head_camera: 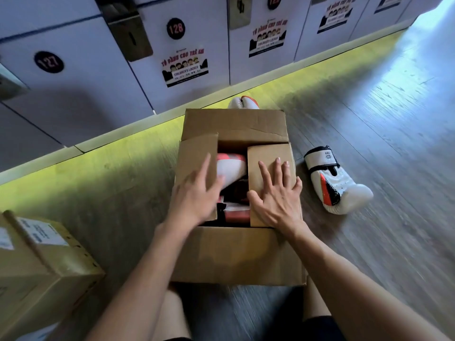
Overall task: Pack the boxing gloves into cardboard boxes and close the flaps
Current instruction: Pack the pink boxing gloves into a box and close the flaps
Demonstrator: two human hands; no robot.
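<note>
Left hand [194,193] and right hand [275,193], both flat-fingered, press box [234,254] flaps over a glove [231,168] (second glove [337,183] at three o'clock).

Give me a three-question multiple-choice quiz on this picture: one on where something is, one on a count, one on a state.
1. Where does the loose white glove lie?
A. On the floor, right of the open box
B. On a chair
C. In the person's lap

2. How many gloves lie outside the open box?
A. One
B. Two
C. Four

3. How are the open box's flaps?
A. Taped shut
B. Partly folded, contents showing
C. Torn off

Answers:
1 A: it rests on the floor beside the box's right side.
2 B: that one plus a second glove behind the box.
3 B: the left hand and right hand press the flaps, and a gap shows the packed gloves.
</note>
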